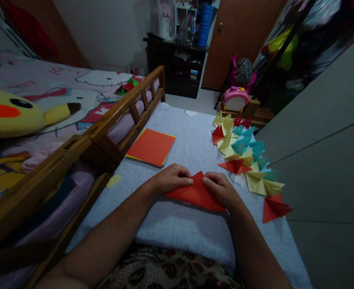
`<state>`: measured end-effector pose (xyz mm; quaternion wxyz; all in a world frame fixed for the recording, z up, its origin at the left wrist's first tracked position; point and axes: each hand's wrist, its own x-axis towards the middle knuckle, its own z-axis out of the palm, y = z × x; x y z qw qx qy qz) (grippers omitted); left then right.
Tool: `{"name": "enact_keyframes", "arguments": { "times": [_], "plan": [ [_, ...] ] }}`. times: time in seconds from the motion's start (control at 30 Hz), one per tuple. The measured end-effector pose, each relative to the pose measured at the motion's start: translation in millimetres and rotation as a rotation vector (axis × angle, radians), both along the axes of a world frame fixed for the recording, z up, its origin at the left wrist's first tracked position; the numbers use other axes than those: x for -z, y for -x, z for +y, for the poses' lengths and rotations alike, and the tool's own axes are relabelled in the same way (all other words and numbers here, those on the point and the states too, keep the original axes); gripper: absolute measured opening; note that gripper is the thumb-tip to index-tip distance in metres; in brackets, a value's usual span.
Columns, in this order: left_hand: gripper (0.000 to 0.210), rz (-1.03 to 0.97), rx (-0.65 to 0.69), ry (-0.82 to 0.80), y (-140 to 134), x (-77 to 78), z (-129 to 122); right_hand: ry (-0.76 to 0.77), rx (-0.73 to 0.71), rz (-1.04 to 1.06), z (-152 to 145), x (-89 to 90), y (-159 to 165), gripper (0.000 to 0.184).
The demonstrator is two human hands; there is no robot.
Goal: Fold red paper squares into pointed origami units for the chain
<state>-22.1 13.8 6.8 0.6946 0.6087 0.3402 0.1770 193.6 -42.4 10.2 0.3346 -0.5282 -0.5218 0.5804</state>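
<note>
A sheet of red origami paper (199, 195), folded into a triangle, lies in front of me with its point facing away. My left hand (174, 178) pinches its left slanted edge near the top, thumb over the paper. On the opposite edge my right hand (220, 186) grips it the same way, thumb close to the tip. Farther off to the left sits a stack of square paper (151, 146), red on top with yellow and other colours showing at its edges. Folded paper figures (239, 144) in yellow, blue and red line the right side.
A wooden bed rail (119, 108) runs along the left, with a yellow plush toy (11, 114) on the bed beyond it. A pale cabinet (324, 160) stands close on the right. The surface is covered by a light cloth (185, 132).
</note>
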Motion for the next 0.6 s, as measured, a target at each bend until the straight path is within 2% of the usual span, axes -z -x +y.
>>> {"name": "enact_keyframes", "arguments": {
  "times": [0.17,0.37,0.6],
  "plan": [
    [0.028,0.056,0.035,-0.088,-0.7,0.3,-1.4,-0.010,-0.006,-0.003,-0.7,4.2,-0.6,0.042],
    [0.032,0.099,0.001,-0.204,-5.8,-2.6,-5.9,-0.025,0.021,-0.004,0.9,10.0,-0.2,0.042],
    [0.034,0.103,-0.009,-0.219,-7.1,-1.4,-7.1,-0.006,0.025,0.006,1.4,9.8,-0.7,0.043]
  ]
}}
